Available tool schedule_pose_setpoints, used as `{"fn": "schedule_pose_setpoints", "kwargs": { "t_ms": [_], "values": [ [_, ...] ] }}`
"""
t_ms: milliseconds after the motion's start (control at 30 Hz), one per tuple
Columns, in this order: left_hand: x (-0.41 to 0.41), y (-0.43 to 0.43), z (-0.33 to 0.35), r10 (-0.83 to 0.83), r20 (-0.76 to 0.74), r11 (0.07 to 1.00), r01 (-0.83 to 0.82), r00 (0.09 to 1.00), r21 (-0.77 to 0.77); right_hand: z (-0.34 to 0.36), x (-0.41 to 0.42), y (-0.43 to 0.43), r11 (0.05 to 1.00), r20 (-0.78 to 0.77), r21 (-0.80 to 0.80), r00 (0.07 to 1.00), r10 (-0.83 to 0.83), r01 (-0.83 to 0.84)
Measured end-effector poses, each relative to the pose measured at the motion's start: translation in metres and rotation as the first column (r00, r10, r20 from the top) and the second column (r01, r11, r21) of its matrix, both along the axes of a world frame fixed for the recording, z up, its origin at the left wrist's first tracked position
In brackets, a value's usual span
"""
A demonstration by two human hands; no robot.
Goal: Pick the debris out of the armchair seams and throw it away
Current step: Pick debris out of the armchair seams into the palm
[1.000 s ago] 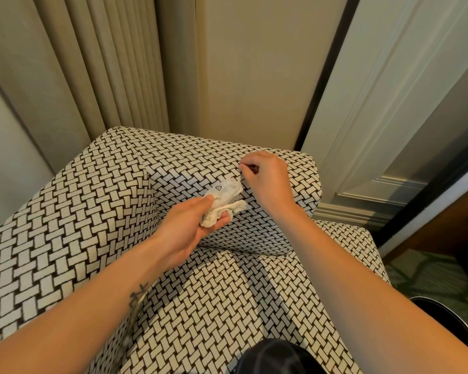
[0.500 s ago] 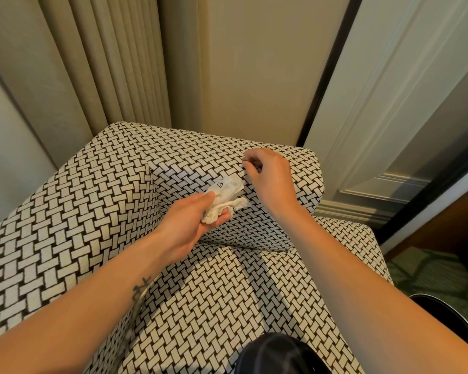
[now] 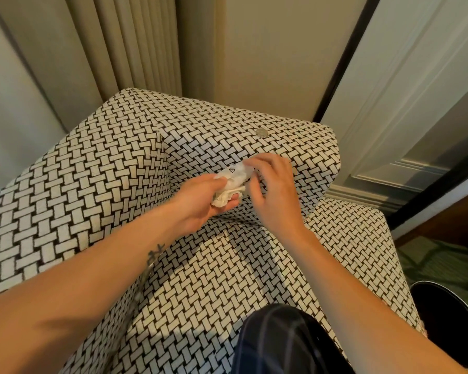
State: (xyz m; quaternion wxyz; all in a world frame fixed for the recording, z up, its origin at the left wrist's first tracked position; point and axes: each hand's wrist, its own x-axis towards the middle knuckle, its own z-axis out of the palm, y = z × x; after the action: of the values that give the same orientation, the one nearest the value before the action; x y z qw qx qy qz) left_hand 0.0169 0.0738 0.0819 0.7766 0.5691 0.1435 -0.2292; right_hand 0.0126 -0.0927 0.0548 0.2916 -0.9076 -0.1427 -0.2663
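1. Curtain [image 3: 125, 44]: beige and pleated, hanging behind the chair at upper left. Its top and foot are out of frame.
2. Armchair [image 3: 79, 201]: covered in a black-and-cream basket-weave fabric. The left edge and near edge are cut off. The seam where the seat meets the upright panel is partly covered by both hands.
3. Left hand [image 3: 200, 203]: reaches in from lower left, with the forearm crossing the seat. Fingers and thumb are curled round the debris. The palm side is hidden.
4. Crumpled white wad [image 3: 231, 176]: the debris, held above the seat seam and against the upright panel. A small triangle mark is printed on it. I cannot tell whether it is paper or wrapper, and its lower part is buried in the left hand.
5. Round disc [image 3: 261, 133]: small, grey and coin-like, lying on top of the upright panel, apart from both hands. Its detail is too small to read.
6. Right hand [image 3: 274, 190]: back of hand towards the camera, fingers bent, fingertips pinching the wad's upper edge. Anything smaller between the fingertips is hidden.
7. Dark garment [image 3: 284, 344]: at bottom centre, overlapping the seat and cut off by the frame.
8. Door [image 3: 416, 109]: pale and panelled, with a dark frame strip beside it.
9. Carpet [image 3: 441, 261]: green and patterned, only partly visible.
10. Bin [image 3: 451, 322]: black with a bright rim, on the floor beside the chair. It is cut off at the right edge and its contents are too dark to make out.
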Motion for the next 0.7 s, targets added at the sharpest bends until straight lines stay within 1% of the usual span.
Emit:
{"fn": "schedule_pose_setpoints", "kwargs": {
  "t_ms": [67, 200, 333, 433, 533, 600, 700],
  "values": [
    [0.000, 0.000, -0.002, -0.022, 0.008, 0.999, 0.021, 1.000, 0.043, -0.004, -0.003, 0.001, 0.998, -0.063, 0.020, 0.996, 0.059, -0.058],
    [0.002, 0.002, -0.006, -0.021, -0.035, 0.999, 0.022, 0.999, 0.038, -0.011, -0.005, 0.002, 0.983, -0.200, 0.155, 0.971, 0.129, -0.098],
    [0.005, 0.004, -0.011, 0.036, -0.075, 0.999, -0.034, 0.997, 0.029, -0.021, -0.002, 0.007, 0.977, -0.276, 0.167, 0.944, 0.179, -0.136],
    [0.007, 0.006, -0.016, 0.061, -0.066, 0.993, -0.053, 0.996, 0.110, -0.025, -0.001, 0.013, 0.966, -0.323, 0.220, 0.924, 0.206, -0.139],
    [0.006, 0.007, -0.019, 0.145, -0.055, 0.969, -0.130, 0.988, 0.209, -0.030, -0.001, 0.016, 0.948, -0.399, 0.294, 0.885, 0.238, -0.122],
    [0.008, 0.009, -0.021, 0.234, -0.054, 0.944, -0.213, 0.971, 0.252, -0.038, 0.002, 0.017, 0.957, -0.485, 0.275, 0.845, 0.224, -0.095],
    [0.011, 0.014, -0.023, 0.379, -0.077, 0.901, -0.349, 0.922, 0.258, -0.053, 0.006, 0.023, 0.982, -0.618, 0.165, 0.767, 0.173, -0.088]
  ]
}}
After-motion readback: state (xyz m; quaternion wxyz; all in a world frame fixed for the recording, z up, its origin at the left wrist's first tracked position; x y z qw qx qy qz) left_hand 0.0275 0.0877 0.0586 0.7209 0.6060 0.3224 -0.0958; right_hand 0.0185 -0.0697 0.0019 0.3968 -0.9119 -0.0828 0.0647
